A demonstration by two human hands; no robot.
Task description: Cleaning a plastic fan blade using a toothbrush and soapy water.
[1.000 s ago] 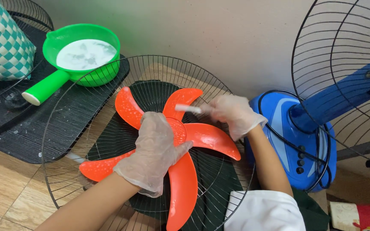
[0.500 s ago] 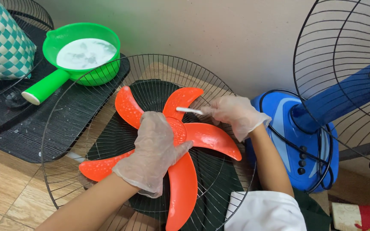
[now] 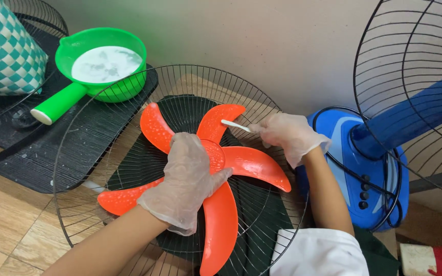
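Hands: left (image 3: 188, 176) on one five-bladed orange propeller (image 3: 251, 163), right (image 3: 287, 135) pinching one swab (image 3: 235, 125).

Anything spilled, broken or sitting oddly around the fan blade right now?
Nothing looks broken. The orange fan blade lies flat on a wire fan guard, beaded with water droplets, under the left hand. The right hand holds a small white stick at one blade. The green scoop stands level, with no spill visible.

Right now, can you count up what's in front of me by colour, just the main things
Orange: 1, the fan blade under the left hand.
Green: 1, the ladle bowl of white liquid.
Blue: 1, the fan stand.
Black: 2, the wire guard and the upright guard.
White: 1, the small stick in the right hand.
Total: 6.
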